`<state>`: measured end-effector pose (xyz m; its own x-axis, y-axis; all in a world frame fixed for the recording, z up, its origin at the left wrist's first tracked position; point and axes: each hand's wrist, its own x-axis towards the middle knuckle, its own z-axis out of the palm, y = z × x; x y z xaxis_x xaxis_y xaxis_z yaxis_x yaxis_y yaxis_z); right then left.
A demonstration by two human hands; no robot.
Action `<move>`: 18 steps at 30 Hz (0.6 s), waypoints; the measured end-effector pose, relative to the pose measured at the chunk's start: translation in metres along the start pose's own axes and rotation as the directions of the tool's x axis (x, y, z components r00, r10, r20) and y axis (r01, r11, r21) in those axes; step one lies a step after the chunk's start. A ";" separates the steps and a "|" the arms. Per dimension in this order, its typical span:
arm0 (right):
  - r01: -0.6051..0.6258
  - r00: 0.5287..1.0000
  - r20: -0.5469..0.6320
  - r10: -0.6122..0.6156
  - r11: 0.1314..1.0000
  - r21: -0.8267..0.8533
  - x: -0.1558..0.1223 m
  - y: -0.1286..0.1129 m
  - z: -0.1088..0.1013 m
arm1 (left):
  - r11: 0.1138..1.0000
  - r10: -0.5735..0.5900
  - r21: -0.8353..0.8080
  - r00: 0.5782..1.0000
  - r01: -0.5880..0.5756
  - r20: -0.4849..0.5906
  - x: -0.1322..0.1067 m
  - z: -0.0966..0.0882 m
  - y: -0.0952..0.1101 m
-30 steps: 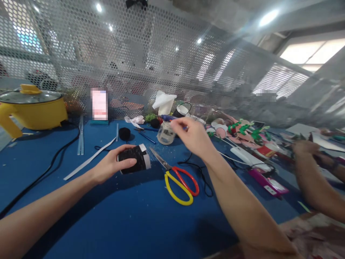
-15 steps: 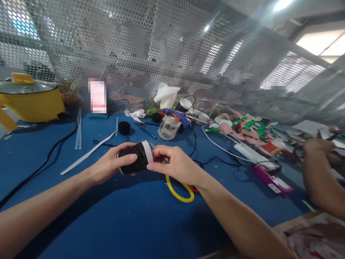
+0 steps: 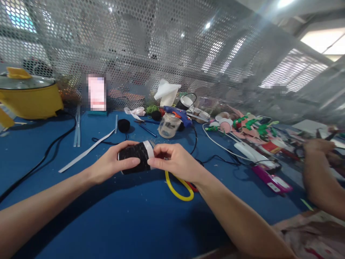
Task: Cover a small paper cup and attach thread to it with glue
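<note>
In the head view, just above the blue table [image 3: 129, 223] and near its middle: a black-covered cup [image 3: 133, 158], tilted almost onto its side, with a white band [image 3: 149, 153] around the end turned to the right. Held in the left hand [image 3: 114, 160] by the left part of the body, with thumb along the near side and fingers over the far side, partly hidden; closed firmly around the cup, with the banded end sticking out free of this grip.

At that banded end, from the right, the right hand [image 3: 172, 160], with thumb touching the band and fingers curled narrow beside the rim. Fingertips mostly hidden there; not possible to tell if pinching the band or only pressing on it.

Under the right hand, mostly covered: scissors [image 3: 184, 199], with the yellow handle loop showing on the near side and a little red beside it. Farther away, beyond the hands: a clear plastic jar [image 3: 169, 126], with a blue glue gun [image 3: 179, 114] at its top. To the far left of the cup, a ball of black yarn [image 3: 124, 126]; more to the left, a white strip [image 3: 86, 153], lying slantwise.
</note>
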<state>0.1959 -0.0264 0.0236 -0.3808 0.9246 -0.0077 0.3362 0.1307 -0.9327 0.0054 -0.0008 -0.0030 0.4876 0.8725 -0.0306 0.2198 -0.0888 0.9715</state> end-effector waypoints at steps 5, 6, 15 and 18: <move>-0.023 1.000 0.007 0.023 0.995 0.101 0.000 0.001 0.000 | 0.989 0.036 0.142 0.999 -0.036 0.006 -0.002 0.001 0.004; -0.026 1.000 0.008 0.025 0.994 0.108 0.000 0.001 0.001 | 0.985 0.049 0.163 0.999 -0.049 0.002 -0.002 0.001 0.003; -0.051 0.999 0.005 0.051 0.993 0.109 0.000 0.003 0.001 | 0.944 0.151 0.302 0.988 -0.135 -0.030 -0.003 0.001 0.006; -0.042 0.999 0.010 0.042 0.994 0.103 0.000 0.004 0.001 | 0.936 0.159 0.321 0.987 -0.144 -0.022 -0.004 0.002 0.007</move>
<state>0.1966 -0.0266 0.0198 -0.3747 0.9258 -0.0501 0.2617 0.0538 -0.9636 0.0063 -0.0061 0.0035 0.4977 0.8576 0.1299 0.4066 -0.3629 0.8384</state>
